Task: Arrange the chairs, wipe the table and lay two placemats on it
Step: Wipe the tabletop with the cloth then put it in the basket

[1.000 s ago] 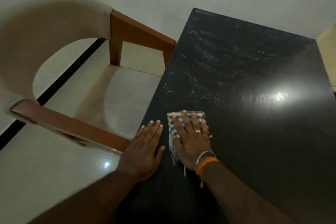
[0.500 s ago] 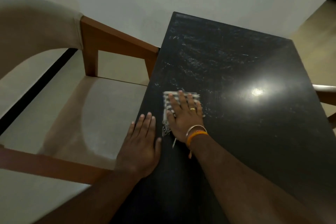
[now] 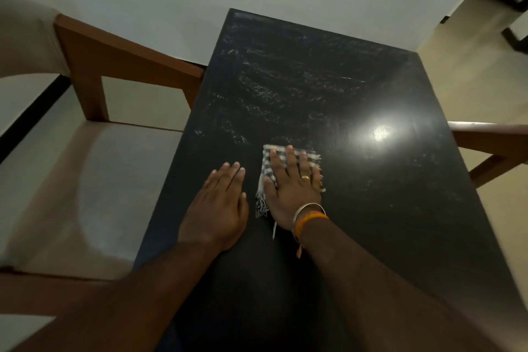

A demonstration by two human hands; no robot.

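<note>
Fingers (image 3: 288,160) of right hand (image 3: 291,194): straight, pressed flat on checked cloth (image 3: 267,164). Left hand (image 3: 217,206): fingers straight, palm flat on table (image 3: 371,208), just beside cloth. Cloth lies at table middle, nearer left edge. No readable writing or labels. Versus half second earlier: cloth and right hand sit further right, toward glare spot (image 3: 381,132). Chair (image 3: 85,180) at table's left side; second chair's arm (image 3: 485,137) at right edge.

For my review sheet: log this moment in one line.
phase: wiping | right hand: flat on checked cloth | left hand: flat on table | placemats: none seen
</note>
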